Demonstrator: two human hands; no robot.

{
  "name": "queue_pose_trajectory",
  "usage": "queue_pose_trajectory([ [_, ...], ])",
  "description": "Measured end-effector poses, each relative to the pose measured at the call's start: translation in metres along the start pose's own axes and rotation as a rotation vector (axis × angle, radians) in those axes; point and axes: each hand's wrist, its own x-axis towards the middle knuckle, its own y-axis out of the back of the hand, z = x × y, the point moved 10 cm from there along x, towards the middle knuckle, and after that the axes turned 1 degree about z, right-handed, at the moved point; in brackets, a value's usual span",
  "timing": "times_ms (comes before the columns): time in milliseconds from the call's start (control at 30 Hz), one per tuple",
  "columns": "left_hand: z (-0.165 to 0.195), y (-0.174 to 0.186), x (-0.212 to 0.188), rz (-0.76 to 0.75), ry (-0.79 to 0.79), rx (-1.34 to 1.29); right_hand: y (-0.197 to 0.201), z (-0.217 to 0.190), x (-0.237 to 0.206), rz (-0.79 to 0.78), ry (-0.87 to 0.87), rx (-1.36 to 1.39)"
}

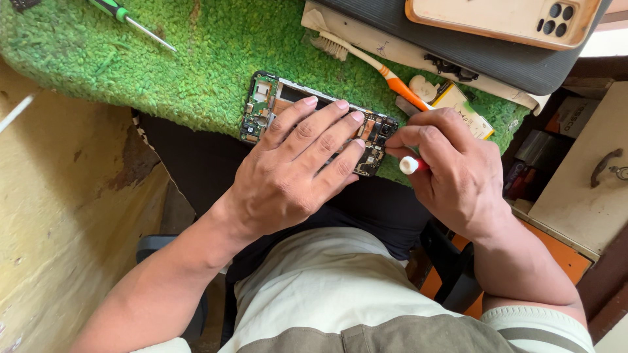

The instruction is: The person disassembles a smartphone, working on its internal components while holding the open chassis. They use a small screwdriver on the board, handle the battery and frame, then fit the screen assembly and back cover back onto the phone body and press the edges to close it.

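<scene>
A green, tufted mat (196, 59) covered the table, with a worn yellow wall (59, 196) at the left edge of the view. On the mat's upper left lay a green-handled screwdriver (131, 19), well apart from the hands. Near the mat's front edge lay an opened phone (261, 104), its back removed and its circuit boards exposed. The left hand (294, 170) rested flat on the phone, fingers spread and extended across its middle, pinning it to the mat. Just beside the phone's right end, the right hand (451, 170) was closed around a small tool with a red handle and white cap (411, 165), whose tip, hidden by the fingers, pointed at the camera end of the phone. Behind the hands lay a toothbrush with an orange and white handle (366, 60), and next to it a small yellow box (461, 108). At upper right, a cream-coloured phone (504, 19) lay face down on a dark ribbed case (471, 55).
</scene>
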Motion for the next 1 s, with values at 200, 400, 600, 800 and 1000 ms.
queue_pose_trajectory([
  [200, -0.001, -0.001, 0.000, -0.005, 0.002, 0.001, 0.001, -0.002, 0.000, -0.012, 0.026, -0.001],
  [400, 0.000, -0.001, 0.001, -0.003, -0.004, 0.013, -0.001, -0.002, 0.000, -0.014, 0.030, -0.013],
  [600, -0.001, -0.001, 0.001, -0.006, -0.008, 0.007, 0.001, -0.003, 0.001, 0.015, 0.041, 0.010],
  [800, 0.000, 0.001, 0.001, 0.006, -0.016, 0.004, 0.005, 0.000, -0.001, 0.056, 0.023, 0.046],
  [1000, 0.004, 0.003, 0.001, 0.017, -0.037, 0.021, 0.030, 0.034, -0.021, 0.226, -0.289, 0.568],
])
